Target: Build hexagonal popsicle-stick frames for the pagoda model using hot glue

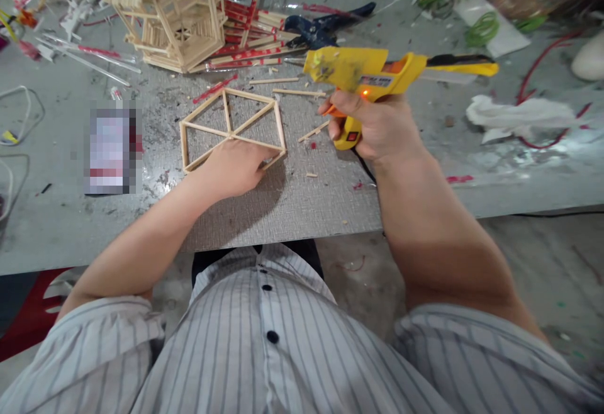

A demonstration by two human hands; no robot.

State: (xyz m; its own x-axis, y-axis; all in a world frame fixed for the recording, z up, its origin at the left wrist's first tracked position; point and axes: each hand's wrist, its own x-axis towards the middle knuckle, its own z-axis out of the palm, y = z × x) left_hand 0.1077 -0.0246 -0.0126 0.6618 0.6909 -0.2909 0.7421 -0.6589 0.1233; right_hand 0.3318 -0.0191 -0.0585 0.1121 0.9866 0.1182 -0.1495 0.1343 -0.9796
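My right hand (372,124) is wrapped round the grip of a yellow hot glue gun (349,68), a finger at its orange trigger. The gun is held above the table with its nozzle pointing left, and a small orange light glows on its body. My left hand (236,165) is closed on the near side of a hexagonal frame (252,95) made of thin wooden sticks, with spokes meeting at the centre. Part of the near edge and most of my left fingertips are hidden. Loose wooden sticks (299,92) lie between the frame and the gun.
A small house-like stick model (174,30) stands at the back left, beside red-wrapped chopsticks (250,49) and dark-handled cutters (321,27). A blurred phone-like object (108,150) lies left. Crumpled white tissue (514,115) and red wire (523,80) are at right. The table's front edge is near my body.
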